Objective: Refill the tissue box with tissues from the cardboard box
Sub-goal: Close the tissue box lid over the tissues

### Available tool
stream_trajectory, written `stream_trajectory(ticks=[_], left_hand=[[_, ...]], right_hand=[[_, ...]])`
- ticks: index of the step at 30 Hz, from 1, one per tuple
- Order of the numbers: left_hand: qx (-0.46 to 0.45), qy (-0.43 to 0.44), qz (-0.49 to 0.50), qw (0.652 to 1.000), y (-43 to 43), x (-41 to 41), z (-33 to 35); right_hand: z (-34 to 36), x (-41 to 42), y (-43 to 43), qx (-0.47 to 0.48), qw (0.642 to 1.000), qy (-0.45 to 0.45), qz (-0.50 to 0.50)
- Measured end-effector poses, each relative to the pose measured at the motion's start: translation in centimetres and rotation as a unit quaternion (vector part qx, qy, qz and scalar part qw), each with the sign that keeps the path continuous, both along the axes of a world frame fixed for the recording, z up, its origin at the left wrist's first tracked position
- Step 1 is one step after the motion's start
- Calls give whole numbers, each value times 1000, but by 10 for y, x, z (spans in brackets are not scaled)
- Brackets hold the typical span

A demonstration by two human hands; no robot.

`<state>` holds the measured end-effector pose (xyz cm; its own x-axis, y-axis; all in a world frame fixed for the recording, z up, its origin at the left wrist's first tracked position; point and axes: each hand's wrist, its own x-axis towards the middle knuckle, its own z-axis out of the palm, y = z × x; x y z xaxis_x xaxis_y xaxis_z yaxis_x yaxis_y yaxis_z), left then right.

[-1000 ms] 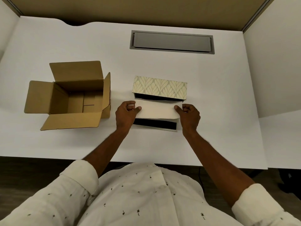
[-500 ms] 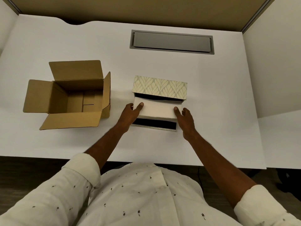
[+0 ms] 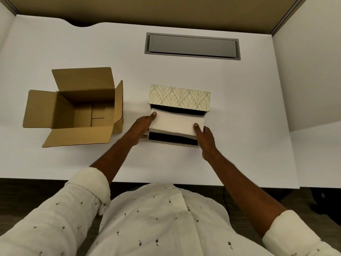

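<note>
The tissue box (image 3: pixel 179 99) lies open mid-table, its leaf-patterned lid standing up at the far side and its dark inside showing. A white stack of tissues (image 3: pixel 175 123) rests across the box opening. My left hand (image 3: pixel 143 126) holds the stack's left end, with the fingertip on top. At the right end my right hand (image 3: pixel 204 139) grips the same stack. The brown cardboard box (image 3: pixel 55 109) stands to the left with its flaps spread; its inside looks bare.
A grey cable hatch (image 3: pixel 191 46) is set into the white table (image 3: pixel 239 145) behind the tissue box. A white partition (image 3: pixel 313 80) rises at the right. The table's near edge runs just in front of my body.
Both hands slid the tissue stack a little away from me over the tissue box opening, and my fingers have straightened along its ends.
</note>
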<state>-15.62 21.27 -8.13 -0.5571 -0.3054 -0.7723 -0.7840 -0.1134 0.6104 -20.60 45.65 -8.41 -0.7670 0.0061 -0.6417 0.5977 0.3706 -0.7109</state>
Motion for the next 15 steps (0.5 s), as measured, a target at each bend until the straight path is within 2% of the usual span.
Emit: stream_trajectory(ticks=[7, 15], left_hand=[[-42, 9, -49, 998, 0, -2, -3], [-29, 15, -58, 998, 12, 0, 0]], right_hand=[[4, 1, -7, -18, 1000, -8, -5], [4, -2, -10, -29, 999, -17, -15]])
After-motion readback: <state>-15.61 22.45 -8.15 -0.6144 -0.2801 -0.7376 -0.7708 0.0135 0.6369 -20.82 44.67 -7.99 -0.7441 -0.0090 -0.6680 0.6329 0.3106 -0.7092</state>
